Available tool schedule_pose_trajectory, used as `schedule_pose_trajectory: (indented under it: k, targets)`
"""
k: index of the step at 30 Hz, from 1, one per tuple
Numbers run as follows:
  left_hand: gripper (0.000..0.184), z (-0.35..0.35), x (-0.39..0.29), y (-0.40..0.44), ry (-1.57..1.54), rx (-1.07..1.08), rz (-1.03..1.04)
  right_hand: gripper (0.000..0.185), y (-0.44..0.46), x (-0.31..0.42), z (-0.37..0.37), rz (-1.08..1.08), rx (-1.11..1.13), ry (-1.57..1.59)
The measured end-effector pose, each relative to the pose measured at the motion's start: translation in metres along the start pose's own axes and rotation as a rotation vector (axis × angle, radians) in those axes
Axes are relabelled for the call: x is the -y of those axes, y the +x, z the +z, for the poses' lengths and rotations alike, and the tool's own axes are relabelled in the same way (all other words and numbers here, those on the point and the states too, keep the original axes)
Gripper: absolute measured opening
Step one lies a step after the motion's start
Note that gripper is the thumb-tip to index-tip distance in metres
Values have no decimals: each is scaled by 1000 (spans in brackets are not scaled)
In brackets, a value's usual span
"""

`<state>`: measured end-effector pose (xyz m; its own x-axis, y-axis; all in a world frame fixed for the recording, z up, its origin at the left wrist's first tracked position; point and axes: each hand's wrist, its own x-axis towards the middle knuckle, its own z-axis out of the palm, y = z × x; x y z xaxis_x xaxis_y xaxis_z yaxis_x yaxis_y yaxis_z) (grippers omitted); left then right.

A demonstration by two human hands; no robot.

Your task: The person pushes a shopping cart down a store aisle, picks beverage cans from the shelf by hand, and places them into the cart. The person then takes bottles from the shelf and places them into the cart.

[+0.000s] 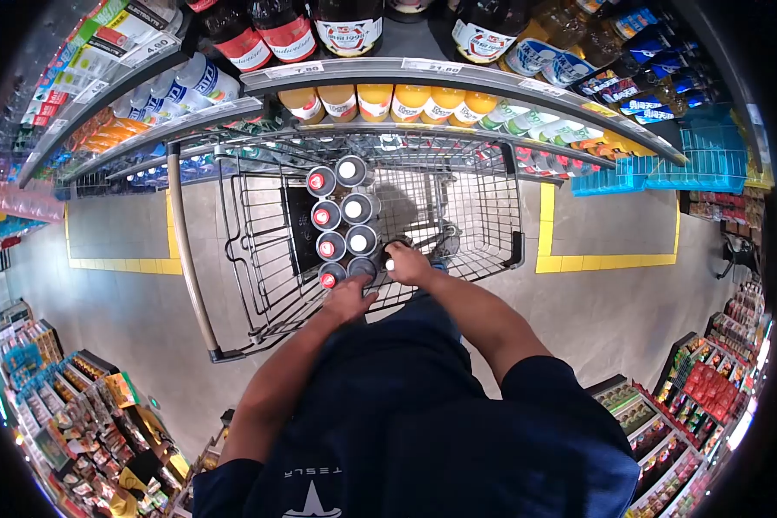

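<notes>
Grey-rimmed cylindrical cans with red caps [325, 216] stand upright in a column at the left of the shopping cart [483, 216]. Beside them runs a second column of similar cans with white caps [360, 240]. My left hand [349, 300] reaches over the near side of the cart, its fingers touching the nearest cans and its thumb apart. To the right of the columns, my right hand [411, 264] is closed around a dark can with a white top [390, 263], mostly hidden by the fingers.
Shelves of beer bottles [350, 30] and orange drinks [374, 102] rise just beyond the cart. Blue baskets [708, 160] hang at the right. Yellow floor lines [609, 263] lie on both sides. Stocked displays [86, 432] stand behind me.
</notes>
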<state>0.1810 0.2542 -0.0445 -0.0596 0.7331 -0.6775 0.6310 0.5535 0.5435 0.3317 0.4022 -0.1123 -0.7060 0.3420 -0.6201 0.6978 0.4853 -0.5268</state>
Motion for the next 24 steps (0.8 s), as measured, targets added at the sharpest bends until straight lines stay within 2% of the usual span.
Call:
schedule_pose_trajectory:
  k: [1,4,6,8,9,10,11,12,14,15,17,18,22,23,24]
  targets:
    - [54,2,1,4,7,9,-3,62,-2,2,-3,19,14,-5]
    - [56,9,-6,16,37,-33,58,64,-10,10,-12,80,54,30]
    - [59,3,-28,17,0,-53,3,69,-6,-5,6,15,4,8]
    - [64,12,-28,32,16,-94,88,71,-9,-9,2,-29,44,33]
    - [66,10,-35,34,27,-107,125,72,-7,-23,15,-101,-71,60]
    - [69,9,-43,34,37,-114,159,70,-13,-24,3,-132,-18,123]
    - [70,9,-48,37,25,-72,181,64,-14,-35,14,-207,-161,199]
    - [63,22,-37,50,118,-67,272,55,-25,-32,5,-142,-201,199]
    - [54,19,-44,53,233,58,239,44,-34,-29,-21,-2,-77,181]
    - [49,17,-47,57,260,119,210,40,-33,-34,-29,12,-95,218]
    - [51,22,-37,66,219,118,242,33,-29,-45,-47,34,-126,296]
    - [52,22,-34,70,200,117,256,26,-34,-39,-63,53,-235,306]
    - [53,-3,-43,58,63,31,190,25,-31,-27,-145,1,-421,425]
    - [54,-8,-45,50,64,-83,222,25,-28,-25,-166,-96,-555,393]
    - [53,-17,-51,42,3,-83,180,25,-33,-14,-197,-193,-688,359]
